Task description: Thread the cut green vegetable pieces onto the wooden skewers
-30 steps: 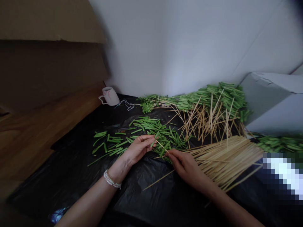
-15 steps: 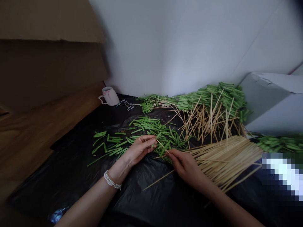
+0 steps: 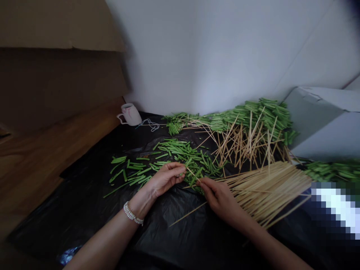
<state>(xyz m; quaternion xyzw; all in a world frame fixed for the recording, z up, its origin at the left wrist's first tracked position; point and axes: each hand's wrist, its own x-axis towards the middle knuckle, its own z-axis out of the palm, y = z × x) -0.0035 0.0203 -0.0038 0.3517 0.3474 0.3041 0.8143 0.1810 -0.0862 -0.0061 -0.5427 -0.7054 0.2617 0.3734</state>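
My left hand (image 3: pixel 169 177), with a beaded bracelet at the wrist, pinches a small green bean piece (image 3: pixel 188 162), mostly covered by the fingertips. Between thumb and fingers of my right hand (image 3: pixel 216 193) is a thin wooden skewer (image 3: pixel 193 174), whose far end meets the bean piece at my left fingertips. Under and beyond both hands lies a loose pile of cut green beans (image 3: pixel 180 147). Right of my right hand, a thick fan of bare skewers (image 3: pixel 270 187) is spread out. One loose skewer (image 3: pixel 187 215) sticks out below my right hand.
Skewers loaded with green beans (image 3: pixel 251 116) are heaped along the wall, their sticks pointing toward me. A white mug (image 3: pixel 131 115) and a white cord (image 3: pixel 153 123) are at the back left. A white box (image 3: pixel 323 120) stands right. Black plastic sheeting (image 3: pixel 157 240) covers the surface.
Hardly anything differs. Both hands stay in the same place, and my left fingers have shifted very slightly around the bean piece at the skewer's end.
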